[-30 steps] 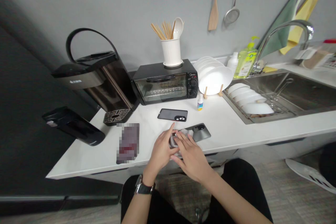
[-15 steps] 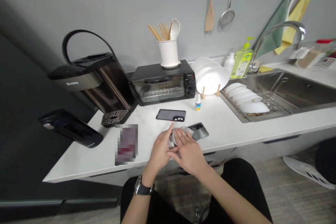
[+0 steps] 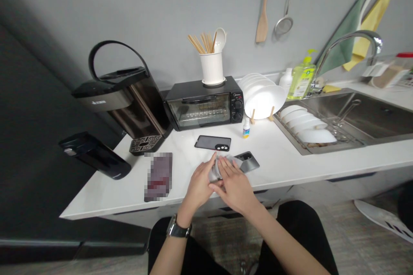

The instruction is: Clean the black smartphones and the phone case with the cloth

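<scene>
My left hand (image 3: 200, 187) and my right hand (image 3: 234, 188) meet low over the front of the counter. Between them is a crumpled white wipe (image 3: 214, 174), partly hidden by my fingers. The right hand's fingers press flat together on top of it, while the left hand closes around its left side. A grey phone (image 3: 250, 163) lies camera side up at the right, its left part hidden by the wipe and fingers. Just behind my hands lies a dark-rimmed phone case (image 3: 209, 142). A small spray bottle (image 3: 246, 130) with a yellow base stands farther back.
A toaster oven (image 3: 201, 109) carries a white utensil cup (image 3: 212, 66). Plates (image 3: 264, 102) stand in a rack beside the sink (image 3: 355, 137). To the left are a water dispenser (image 3: 142, 111), a black flask (image 3: 97, 157) and a blurred-out flat item (image 3: 158, 176).
The whole view has shifted slightly, so everything appears a little farther right. My hands stay together on the wipe with almost the same pose.
</scene>
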The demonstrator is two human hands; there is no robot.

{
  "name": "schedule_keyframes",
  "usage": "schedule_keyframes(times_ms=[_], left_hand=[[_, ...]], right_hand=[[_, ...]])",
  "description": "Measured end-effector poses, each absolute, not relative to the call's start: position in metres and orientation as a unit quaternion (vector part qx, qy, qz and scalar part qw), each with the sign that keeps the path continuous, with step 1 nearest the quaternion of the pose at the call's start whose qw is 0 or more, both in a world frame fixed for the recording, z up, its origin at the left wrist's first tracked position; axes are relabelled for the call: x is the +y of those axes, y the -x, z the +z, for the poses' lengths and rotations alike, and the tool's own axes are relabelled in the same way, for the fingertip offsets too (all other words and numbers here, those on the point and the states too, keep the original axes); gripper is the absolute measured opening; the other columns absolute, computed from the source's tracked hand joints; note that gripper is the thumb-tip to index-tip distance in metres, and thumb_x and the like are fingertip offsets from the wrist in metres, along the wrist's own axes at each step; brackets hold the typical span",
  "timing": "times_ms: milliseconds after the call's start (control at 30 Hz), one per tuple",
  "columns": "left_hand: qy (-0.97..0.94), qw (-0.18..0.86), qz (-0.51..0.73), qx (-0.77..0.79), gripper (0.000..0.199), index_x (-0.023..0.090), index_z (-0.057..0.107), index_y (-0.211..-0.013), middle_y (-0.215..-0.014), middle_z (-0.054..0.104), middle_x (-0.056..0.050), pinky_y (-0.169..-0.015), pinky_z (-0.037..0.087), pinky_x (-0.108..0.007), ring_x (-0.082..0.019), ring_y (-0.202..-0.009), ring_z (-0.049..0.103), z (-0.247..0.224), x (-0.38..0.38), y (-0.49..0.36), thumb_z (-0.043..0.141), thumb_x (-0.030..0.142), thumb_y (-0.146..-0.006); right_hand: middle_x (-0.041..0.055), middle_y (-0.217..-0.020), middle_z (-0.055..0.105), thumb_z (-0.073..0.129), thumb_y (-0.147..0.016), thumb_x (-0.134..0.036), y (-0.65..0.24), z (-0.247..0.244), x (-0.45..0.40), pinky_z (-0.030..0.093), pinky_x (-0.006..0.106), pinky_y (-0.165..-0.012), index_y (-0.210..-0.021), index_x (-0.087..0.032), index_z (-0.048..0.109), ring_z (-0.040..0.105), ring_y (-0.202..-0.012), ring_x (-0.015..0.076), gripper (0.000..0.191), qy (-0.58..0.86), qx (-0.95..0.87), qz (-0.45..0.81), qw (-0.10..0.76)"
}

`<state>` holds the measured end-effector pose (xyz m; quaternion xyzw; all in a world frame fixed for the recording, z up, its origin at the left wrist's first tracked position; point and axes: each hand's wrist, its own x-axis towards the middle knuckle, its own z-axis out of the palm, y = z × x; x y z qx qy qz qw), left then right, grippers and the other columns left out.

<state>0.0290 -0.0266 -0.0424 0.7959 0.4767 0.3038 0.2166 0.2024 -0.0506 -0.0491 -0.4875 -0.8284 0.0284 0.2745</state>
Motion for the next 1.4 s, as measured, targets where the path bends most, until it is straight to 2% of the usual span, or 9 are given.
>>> schedule_keyframes(times_ms=[200, 367, 533, 667, 767, 933, 1100, 1267, 1400], left_hand=[[-0.789, 0.217, 0.311, 0.484, 0.106, 0.037, 0.022, -0.163, -0.138, 0.067, -0.004, -0.111, 0.045, -0.045, -0.026, -0.125, 0.061, -0.043, -0.027, -0.027, 0.082, 0.019, -0.079], [-0.789, 0.227, 0.308, 0.481, 0.106, 0.038, 0.027, -0.162, -0.135, 0.069, -0.002, -0.114, 0.043, -0.046, -0.027, -0.125, 0.062, -0.04, -0.023, -0.029, 0.088, 0.027, -0.075], [-0.797, 0.23, 0.304, 0.468, 0.096, 0.032, 0.025, -0.164, -0.142, 0.064, -0.009, -0.112, 0.045, -0.049, -0.029, -0.126, 0.06, -0.04, -0.024, -0.027, 0.076, 0.021, -0.083], [-0.793, 0.234, 0.305, 0.473, 0.1, 0.035, 0.022, -0.164, -0.142, 0.063, -0.006, -0.114, 0.043, -0.048, -0.027, -0.13, 0.057, -0.041, -0.028, -0.026, 0.073, 0.012, -0.081], [-0.79, 0.24, 0.306, 0.474, 0.103, 0.037, 0.024, -0.163, -0.14, 0.065, -0.004, -0.116, 0.04, -0.048, -0.027, -0.132, 0.056, -0.04, -0.027, -0.026, 0.079, 0.017, -0.079], [-0.791, 0.243, 0.303, 0.472, 0.104, 0.037, 0.026, -0.162, -0.138, 0.067, -0.004, -0.116, 0.04, -0.048, -0.027, -0.128, 0.058, -0.039, -0.023, -0.028, 0.086, 0.026, -0.077], [-0.795, 0.239, 0.307, 0.466, 0.093, 0.032, 0.028, -0.163, -0.145, 0.06, -0.009, -0.112, 0.043, -0.048, -0.028, -0.13, 0.057, -0.041, -0.026, -0.027, 0.076, 0.022, -0.084], [-0.785, 0.239, 0.305, 0.484, 0.098, 0.034, 0.027, -0.162, -0.138, 0.064, -0.006, -0.114, 0.042, -0.047, -0.027, -0.128, 0.058, -0.041, -0.031, -0.025, 0.075, 0.012, -0.079], [-0.785, 0.245, 0.297, 0.486, 0.1, 0.036, 0.027, -0.162, -0.138, 0.066, -0.005, -0.116, 0.039, -0.049, -0.028, -0.129, 0.057, -0.039, -0.027, -0.028, 0.083, 0.023, -0.079]], right_hand=[[0.0132, -0.164, 0.039, 0.049, -0.104, -0.053, -0.254, -0.059, -0.069, 0.034, 0.053, -0.124, -0.159, -0.015, 0.039, 0.04, -0.15, 0.0289, 0.067, 0.452, -0.859, 0.018, 0.239], [0.0209, -0.163, 0.037, 0.049, -0.104, -0.053, -0.281, -0.065, -0.044, 0.037, 0.058, -0.12, -0.156, -0.007, 0.043, 0.039, -0.15, 0.0371, 0.07, 0.571, -0.779, -0.041, 0.257], [0.0245, -0.16, 0.041, 0.055, -0.1, -0.055, -0.205, -0.051, -0.049, 0.036, 0.053, -0.123, -0.154, -0.001, 0.042, 0.04, -0.15, 0.0341, 0.078, 0.492, -0.826, 0.025, 0.275], [0.018, -0.165, 0.035, 0.055, -0.1, -0.057, -0.206, -0.053, -0.081, 0.036, 0.053, -0.123, -0.16, -0.009, 0.036, 0.036, -0.152, 0.0308, 0.078, 0.451, -0.851, 0.045, 0.267], [0.0142, -0.166, 0.033, 0.051, -0.102, -0.057, -0.256, -0.062, -0.085, 0.036, 0.055, -0.122, -0.162, -0.016, 0.033, 0.037, -0.152, 0.0314, 0.074, 0.493, -0.834, 0.009, 0.248], [0.021, -0.161, 0.04, 0.051, -0.103, -0.056, -0.276, -0.061, -0.048, 0.034, 0.06, -0.121, -0.156, -0.008, 0.043, 0.038, -0.15, 0.0375, 0.072, 0.585, -0.769, -0.03, 0.256], [0.0237, -0.158, 0.044, 0.055, -0.1, -0.057, -0.199, -0.049, -0.048, 0.031, 0.053, -0.125, -0.153, -0.002, 0.045, 0.04, -0.15, 0.033, 0.077, 0.501, -0.815, 0.034, 0.29], [0.0126, -0.163, 0.039, 0.049, -0.104, -0.055, -0.236, -0.056, -0.078, 0.034, 0.053, -0.124, -0.161, -0.016, 0.036, 0.041, -0.15, 0.0276, 0.069, 0.436, -0.861, 0.056, 0.256], [0.0176, -0.161, 0.042, 0.046, -0.106, -0.047, -0.293, -0.058, -0.06, 0.037, 0.059, -0.12, -0.158, -0.013, 0.04, 0.042, -0.149, 0.0331, 0.062, 0.537, -0.806, -0.008, 0.249]])
